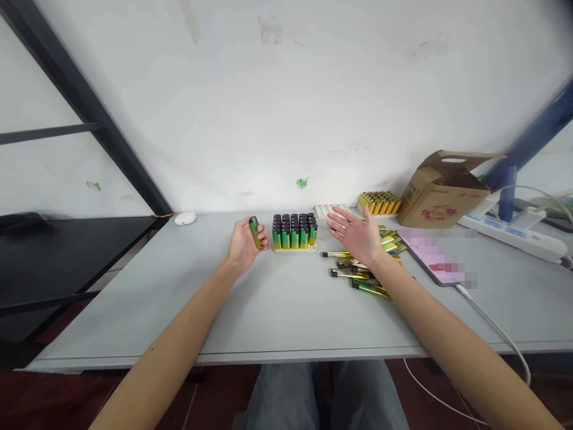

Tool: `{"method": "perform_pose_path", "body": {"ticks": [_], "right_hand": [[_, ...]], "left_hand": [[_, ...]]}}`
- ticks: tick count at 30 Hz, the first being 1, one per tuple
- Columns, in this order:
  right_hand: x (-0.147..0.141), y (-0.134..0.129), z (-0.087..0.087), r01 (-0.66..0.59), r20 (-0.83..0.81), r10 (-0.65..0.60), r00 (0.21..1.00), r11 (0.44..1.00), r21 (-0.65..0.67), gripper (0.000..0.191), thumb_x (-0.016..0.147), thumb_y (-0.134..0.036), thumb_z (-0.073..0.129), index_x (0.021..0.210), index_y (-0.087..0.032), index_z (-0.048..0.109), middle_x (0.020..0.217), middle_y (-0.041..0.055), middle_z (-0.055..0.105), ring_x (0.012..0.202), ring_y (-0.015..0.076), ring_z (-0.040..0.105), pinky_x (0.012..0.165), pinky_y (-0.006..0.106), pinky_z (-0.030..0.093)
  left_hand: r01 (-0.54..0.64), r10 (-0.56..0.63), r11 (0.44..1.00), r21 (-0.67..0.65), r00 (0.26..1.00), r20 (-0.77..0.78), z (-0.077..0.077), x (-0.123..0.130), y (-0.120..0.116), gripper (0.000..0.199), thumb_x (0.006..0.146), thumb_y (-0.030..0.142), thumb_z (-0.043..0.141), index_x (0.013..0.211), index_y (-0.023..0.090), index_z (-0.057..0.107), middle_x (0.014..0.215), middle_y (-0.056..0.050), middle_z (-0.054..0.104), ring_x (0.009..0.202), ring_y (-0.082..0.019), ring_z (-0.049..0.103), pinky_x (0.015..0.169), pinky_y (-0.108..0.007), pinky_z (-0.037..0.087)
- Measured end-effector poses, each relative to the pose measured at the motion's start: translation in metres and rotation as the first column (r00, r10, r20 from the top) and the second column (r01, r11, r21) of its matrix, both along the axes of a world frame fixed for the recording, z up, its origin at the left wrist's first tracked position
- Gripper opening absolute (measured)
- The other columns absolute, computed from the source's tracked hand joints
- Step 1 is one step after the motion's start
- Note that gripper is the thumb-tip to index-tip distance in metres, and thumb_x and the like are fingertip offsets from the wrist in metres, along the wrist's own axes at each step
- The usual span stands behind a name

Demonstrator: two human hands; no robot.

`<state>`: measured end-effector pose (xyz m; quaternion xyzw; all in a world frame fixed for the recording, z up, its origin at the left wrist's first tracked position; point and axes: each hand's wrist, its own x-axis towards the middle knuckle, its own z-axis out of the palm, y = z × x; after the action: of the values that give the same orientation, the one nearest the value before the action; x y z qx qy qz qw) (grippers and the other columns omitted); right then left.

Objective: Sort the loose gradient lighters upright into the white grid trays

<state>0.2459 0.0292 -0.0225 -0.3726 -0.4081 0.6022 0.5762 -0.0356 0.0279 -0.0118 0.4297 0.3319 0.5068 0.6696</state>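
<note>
My left hand (244, 246) is closed around a green-and-yellow lighter (255, 232) with a black top, held upright to the left of a filled rack. That rack is a pale tray (293, 249) in which rows of green-to-yellow lighters (295, 232) stand with black tops up. My right hand (356, 234) is raised palm up with its fingers spread and nothing in it. Beneath and around it lies a loose pile of shiny lighters (371, 289), gold and green, partly hidden by the hand and forearm.
Against the wall stand a white tray with holes (331, 211) and a block of yellow lighters (380, 203). To the right are a cardboard box (441, 200), a phone (430, 257) with a charging cable (492, 331), and a power strip (514, 236). A small white case (185, 218) sits at the back left.
</note>
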Motion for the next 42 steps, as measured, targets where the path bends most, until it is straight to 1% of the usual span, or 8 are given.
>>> {"method": "perform_pose_path", "body": {"ticks": [6, 12, 19, 24, 34, 42], "right_hand": [[-0.002, -0.003, 0.003, 0.010, -0.073, -0.013, 0.997, 0.999, -0.038, 0.064, 0.086, -0.068, 0.022, 0.105, -0.024, 0.065, 0.119, 0.0068, 0.064, 0.108, 0.0244, 0.060, 0.091, 0.040, 0.049], [-0.005, -0.004, 0.005, 0.023, -0.153, -0.035, 0.988, 0.997, -0.077, 0.062, 0.088, -0.065, 0.023, 0.098, -0.024, 0.068, 0.109, 0.0055, 0.067, 0.096, 0.0215, 0.062, 0.082, 0.036, 0.050], [-0.005, -0.004, 0.004, 0.026, -0.143, -0.037, 0.989, 0.996, -0.080, 0.062, 0.088, -0.066, 0.022, 0.097, -0.024, 0.067, 0.111, 0.0065, 0.066, 0.094, 0.0206, 0.062, 0.080, 0.035, 0.050], [-0.005, -0.005, 0.004, 0.025, -0.142, -0.036, 0.989, 0.997, -0.077, 0.061, 0.088, -0.066, 0.023, 0.097, -0.024, 0.067, 0.110, 0.0063, 0.066, 0.094, 0.0208, 0.062, 0.081, 0.035, 0.050], [-0.007, -0.007, 0.007, 0.028, -0.163, -0.043, 0.986, 0.995, -0.096, 0.061, 0.089, -0.063, 0.023, 0.097, -0.022, 0.067, 0.109, 0.0072, 0.065, 0.090, 0.0189, 0.062, 0.077, 0.032, 0.050], [-0.008, -0.007, 0.006, 0.017, -0.164, -0.033, 0.986, 0.995, -0.097, 0.060, 0.089, -0.063, 0.024, 0.097, -0.022, 0.067, 0.107, 0.0068, 0.066, 0.090, 0.0200, 0.062, 0.077, 0.034, 0.049]], "left_hand": [[0.033, -0.032, 0.999, -0.023, 0.999, 0.038, 0.001, -0.001, -0.001, 0.034, 0.084, 0.045, 0.035, 0.064, 0.019, 0.041, 0.059, 0.003, 0.031, 0.050, -0.011, 0.039, 0.049, -0.024, 0.037], [0.057, -0.057, 0.998, -0.005, 0.998, -0.002, 0.001, 0.001, -0.001, 0.031, 0.086, 0.039, 0.033, 0.066, 0.018, 0.043, 0.061, 0.002, 0.033, 0.053, -0.012, 0.040, 0.051, -0.023, 0.039], [-0.040, 0.041, 0.999, 0.008, 0.999, -0.035, -0.001, 0.004, 0.000, 0.024, 0.084, 0.031, 0.031, 0.066, 0.019, 0.040, 0.061, 0.002, 0.032, 0.053, -0.011, 0.037, 0.050, -0.021, 0.037], [-0.086, 0.086, 0.996, 0.018, 0.996, -0.007, -0.002, 0.004, 0.002, 0.022, 0.083, 0.030, 0.030, 0.067, 0.019, 0.040, 0.060, 0.003, 0.031, 0.052, -0.012, 0.036, 0.048, -0.022, 0.036], [-0.057, 0.057, 0.998, 0.027, 0.998, -0.002, 0.003, 0.009, -0.005, 0.027, 0.086, 0.028, 0.025, 0.066, 0.018, 0.040, 0.060, 0.002, 0.031, 0.051, -0.011, 0.036, 0.048, -0.022, 0.035], [-0.044, 0.044, 0.999, 0.028, 0.999, 0.002, 0.005, 0.011, -0.007, 0.028, 0.086, 0.030, 0.025, 0.066, 0.019, 0.040, 0.059, 0.002, 0.031, 0.050, -0.012, 0.036, 0.047, -0.022, 0.036]]}}
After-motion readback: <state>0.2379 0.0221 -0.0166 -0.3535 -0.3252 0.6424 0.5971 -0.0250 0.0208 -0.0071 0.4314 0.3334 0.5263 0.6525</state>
